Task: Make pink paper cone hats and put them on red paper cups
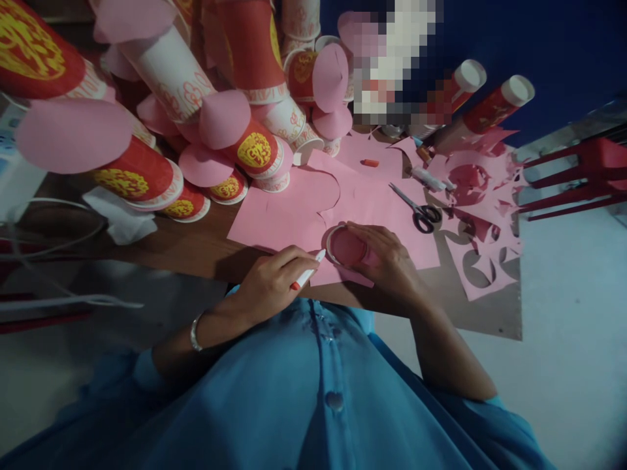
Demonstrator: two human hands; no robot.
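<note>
My left hand (272,281) is closed around a white marker (307,274) with a red end. Its tip points at the near rim of a round, pale-rimmed object (327,247), whose middle shows pink. My right hand (386,258) grips that round object from its right side, fingers curled over the edge, and presses it on pink paper (279,219). I cannot tell whether the object is a lid or a ring. Scissors (424,215) lie partly open on the pink sheet, right of my right hand. Farther back on the paper rests a small red cap (369,162).
Red and white paper cups (161,72) with pink paper cones (73,134) crowd the left and back of the wooden table (186,241). Pink paper scraps with round cutouts (482,267) cover the right end. A red stool (597,170) stands beyond; white cables (63,297) hang at left.
</note>
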